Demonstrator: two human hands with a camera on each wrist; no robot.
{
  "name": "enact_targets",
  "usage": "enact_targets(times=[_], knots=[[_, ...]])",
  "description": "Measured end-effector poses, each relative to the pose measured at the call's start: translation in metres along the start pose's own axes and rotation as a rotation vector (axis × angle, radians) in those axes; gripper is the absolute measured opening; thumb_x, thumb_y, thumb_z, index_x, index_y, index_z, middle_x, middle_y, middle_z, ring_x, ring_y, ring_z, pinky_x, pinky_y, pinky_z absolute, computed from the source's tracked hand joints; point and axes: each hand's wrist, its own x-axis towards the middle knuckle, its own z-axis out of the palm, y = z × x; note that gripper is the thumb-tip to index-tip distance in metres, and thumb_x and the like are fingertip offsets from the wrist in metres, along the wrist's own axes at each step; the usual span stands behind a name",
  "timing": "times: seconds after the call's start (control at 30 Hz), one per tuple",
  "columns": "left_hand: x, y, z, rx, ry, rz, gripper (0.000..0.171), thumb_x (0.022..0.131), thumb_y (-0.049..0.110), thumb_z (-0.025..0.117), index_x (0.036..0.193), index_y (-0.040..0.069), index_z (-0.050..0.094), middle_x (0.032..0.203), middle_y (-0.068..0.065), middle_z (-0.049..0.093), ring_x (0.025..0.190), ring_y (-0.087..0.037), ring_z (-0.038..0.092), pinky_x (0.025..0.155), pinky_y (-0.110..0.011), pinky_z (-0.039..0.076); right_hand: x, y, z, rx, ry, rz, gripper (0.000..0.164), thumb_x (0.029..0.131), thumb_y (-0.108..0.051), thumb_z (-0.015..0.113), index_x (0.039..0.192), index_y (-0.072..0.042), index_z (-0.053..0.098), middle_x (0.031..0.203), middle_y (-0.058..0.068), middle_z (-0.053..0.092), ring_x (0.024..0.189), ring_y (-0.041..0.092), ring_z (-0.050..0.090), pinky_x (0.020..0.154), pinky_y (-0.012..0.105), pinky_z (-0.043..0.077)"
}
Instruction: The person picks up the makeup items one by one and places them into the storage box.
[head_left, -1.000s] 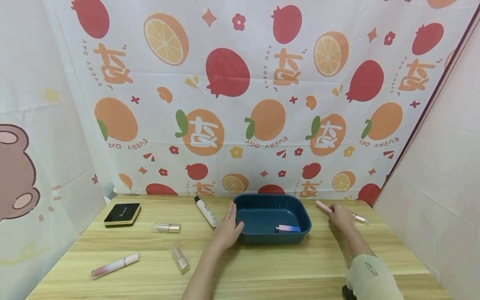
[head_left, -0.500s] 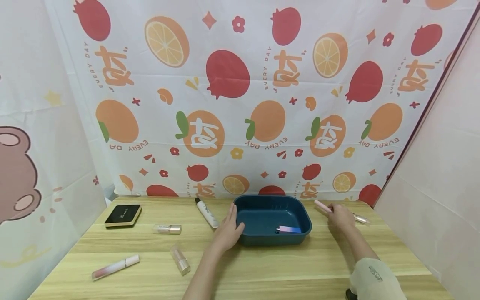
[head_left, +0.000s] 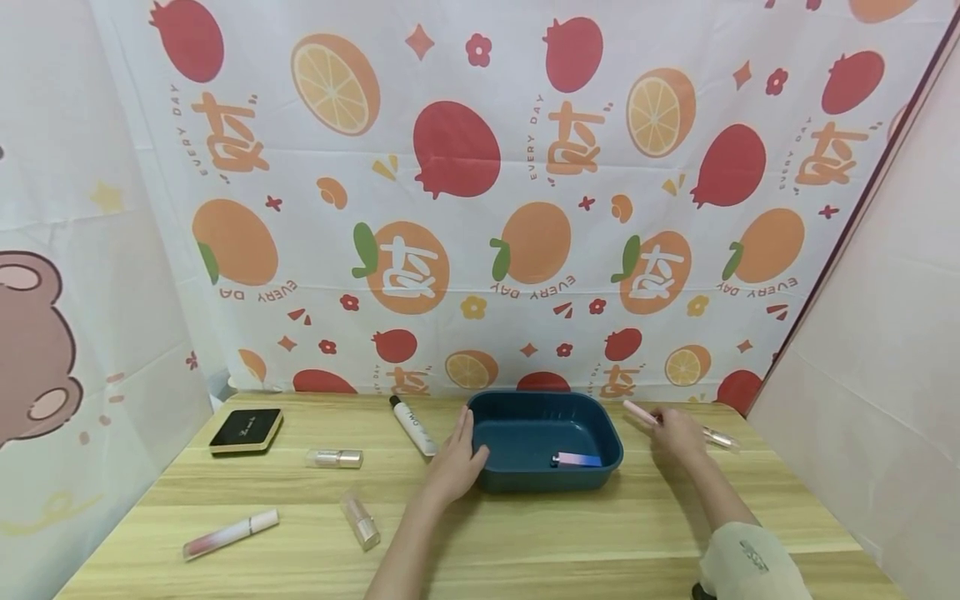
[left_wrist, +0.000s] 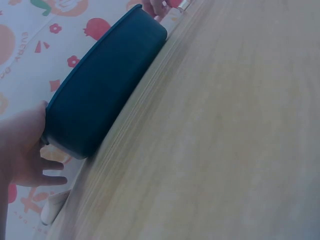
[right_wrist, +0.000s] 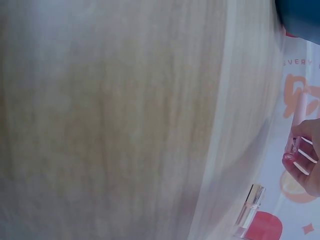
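My left hand rests against the left wall of a dark blue rectangular box, fingers extended. In the left wrist view, that hand touches the end of the box. Inside the box lies a pink-to-blue lipstick tube. Right of the box, my right hand pinches a slim pink lip gloss tube, its pale end pointing toward the box. The right wrist view shows this lip gloss tube between thumb and fingers, raised above the table.
Another clear, gold-banded tube lies beyond my right hand. On the left are a black compact, two clear lipstick tubes and a pink-white lip gloss. A white squeeze tube lies beside my left hand. A fruit-print curtain hangs behind.
My right hand has shifted slightly left toward the box with the pink lip gloss tube. My left hand stays at the box's wall.
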Motion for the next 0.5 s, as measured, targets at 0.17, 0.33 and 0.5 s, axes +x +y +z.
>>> enact_targets(times=[0.17,0.33,0.5], knots=[[0.0003,0.0005,0.0000,0.001,0.002,0.003,0.063,0.095,0.025,0.044,0.144,-0.003,0.016,0.151,-0.015,0.010,0.128,-0.039,0.029,0.100,-0.050,0.027,-0.0006,-0.0019,-0.0002,-0.001,0.009,-0.015,0.020,0.080,-0.004,0.061,0.098,0.003,0.066,0.082,0.018,0.063,0.064,0.030,0.057,0.051,0.041,0.045],[0.0007,-0.0001,0.0007,0.002,-0.001,0.000,0.064,0.095,0.026,0.043,0.144,-0.003,0.016,0.151,-0.015,0.009,0.128,-0.039,0.028,0.100,-0.050,0.027,-0.0007,-0.0038,-0.0005,-0.003,0.010,-0.016,0.020,0.079,-0.004,0.061,0.098,0.003,0.065,0.081,0.016,0.063,0.061,0.027,0.056,0.049,0.040,0.044],[0.0008,-0.0012,0.0014,0.011,0.000,-0.004,0.064,0.095,0.026,0.043,0.145,-0.003,0.016,0.151,-0.014,0.009,0.128,-0.039,0.029,0.100,-0.049,0.027,-0.0006,-0.0049,0.0006,-0.005,0.034,-0.024,0.020,0.078,-0.003,0.062,0.096,0.002,0.065,0.079,0.014,0.063,0.060,0.025,0.055,0.048,0.039,0.044]])
